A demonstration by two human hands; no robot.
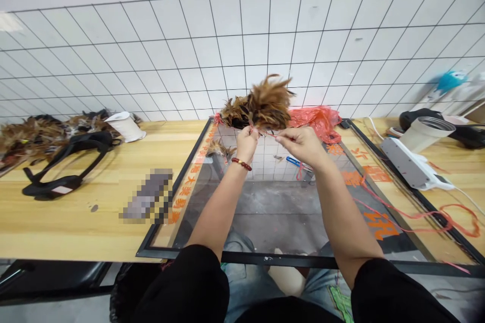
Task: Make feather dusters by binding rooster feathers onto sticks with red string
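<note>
A fluffy bunch of brown and black feathers (271, 101) stands up from my left hand (247, 144), whose fingers are closed around its base. Thumb and forefinger of my right hand (303, 145) pinch a thin red string (269, 134), which stretches across to the base of the bunch. Both hands are above a black-framed glass panel (273, 212) with orange lettering. Below my right hand lies a blue-handled tool (294, 162); its kind cannot be made out. A few loose feathers (220, 150) lie on the glass, left of my left hand.
A red plastic bag (322, 120) lies behind my right hand. Red cord (417, 216) trails over the right side near a white power strip (411, 164) and a cup (428, 133). At left are a feather pile (34, 136), a white spool (127, 127) and a black headset-like frame (71, 166).
</note>
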